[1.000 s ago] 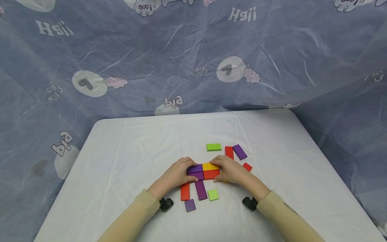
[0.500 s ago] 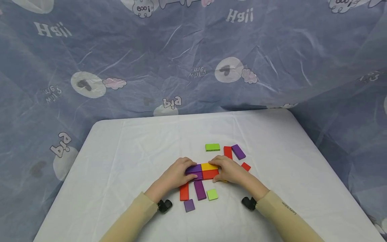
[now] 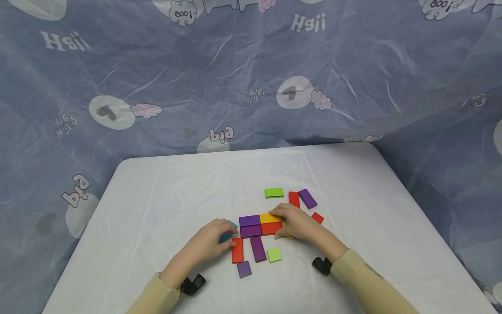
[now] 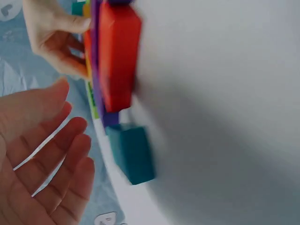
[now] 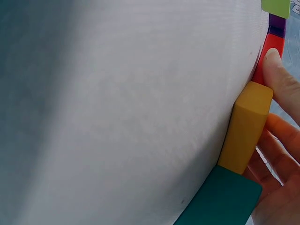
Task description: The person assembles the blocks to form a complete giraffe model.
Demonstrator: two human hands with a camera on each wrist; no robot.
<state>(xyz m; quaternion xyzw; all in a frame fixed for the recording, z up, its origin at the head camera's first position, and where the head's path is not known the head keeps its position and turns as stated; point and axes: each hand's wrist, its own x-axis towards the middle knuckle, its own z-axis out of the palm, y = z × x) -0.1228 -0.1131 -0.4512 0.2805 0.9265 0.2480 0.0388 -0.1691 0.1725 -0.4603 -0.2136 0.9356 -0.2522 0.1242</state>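
Purple blocks (image 3: pixel 249 221), a yellow block (image 3: pixel 269 217) and a red block (image 3: pixel 271 228) lie side by side as a compact rectangle in the head view. My right hand (image 3: pixel 295 221) holds its right end, thumb on the near side and fingers at the far side. My left hand (image 3: pixel 209 240) is off the rectangle's left side, fingers relaxed and apart. Close to it is a teal block (image 3: pixel 226 237), partly covered in the head view. The left wrist view shows a gap between that hand (image 4: pixel 51 159) and the teal block (image 4: pixel 133 153).
Nearer me lie a red block (image 3: pixel 237 250), a purple block (image 3: pixel 258 249), a small purple square (image 3: pixel 244 269) and a light green square (image 3: pixel 274 254). Green (image 3: pixel 274 192), red (image 3: pixel 294 199) and purple (image 3: pixel 307 199) blocks lie farther back. Another yellow block (image 5: pixel 246 126) and teal block (image 5: pixel 220 197) sit beside my right hand.
My left hand has let go of the rectangle's left end and moved left and toward me, uncovering the purple blocks and part of a teal block. My right hand keeps its hold.
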